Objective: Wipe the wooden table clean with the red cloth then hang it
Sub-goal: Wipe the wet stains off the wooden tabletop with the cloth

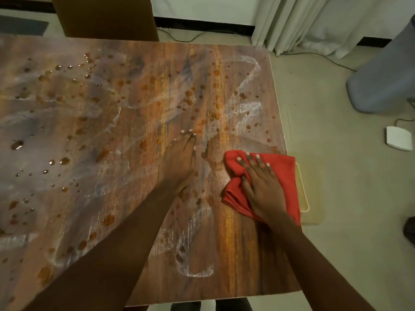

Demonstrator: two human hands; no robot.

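I log wiping as barely begun: right hand [262,187] presses flat, fingers spread, on the red cloth [286,176] near the wooden table [235,243]'s right edge, left hand [179,162] flat on bare wood, brown spots [65,161] widespread, hanging not yet done.

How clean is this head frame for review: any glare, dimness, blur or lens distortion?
Head view: dim overall, with a warm glare band running down the wooden table between the hands. Head view: the wide-angle lens slightly bows the table's edges. Head view: the left hand looks a little soft, while the right hand and red cloth read clearly.
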